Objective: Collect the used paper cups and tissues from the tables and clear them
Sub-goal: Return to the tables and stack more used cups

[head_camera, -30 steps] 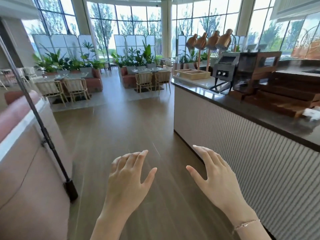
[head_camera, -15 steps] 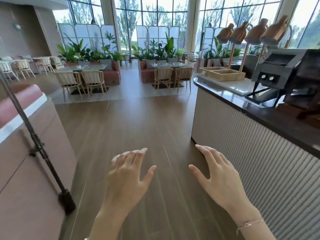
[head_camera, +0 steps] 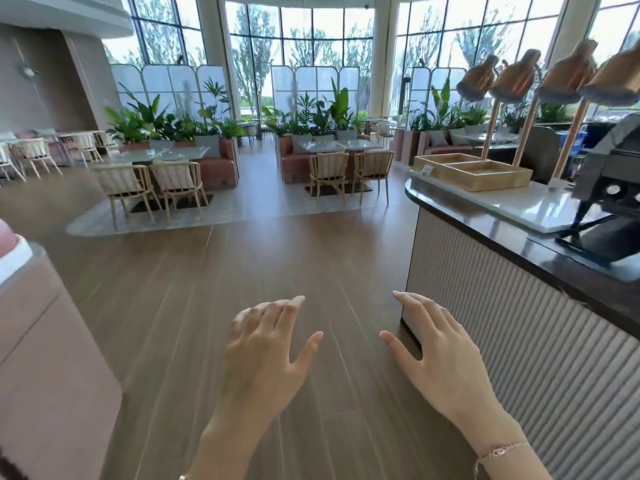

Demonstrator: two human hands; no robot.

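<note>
From the head camera, the person stands on the wooden floor with both hands out in front, palms down. The left hand and the right hand have their fingers loosely spread and hold nothing. The right hand is close beside the ribbed counter, though I can't tell if it touches. The dining tables sit well ahead across the room, with pale chairs drawn up to them. Any paper cups or tissues on them are too far off to make out. By my reckoning nothing has been collected yet. The walk to the tables, the gathering and the clearing away are all left to do.
</note>
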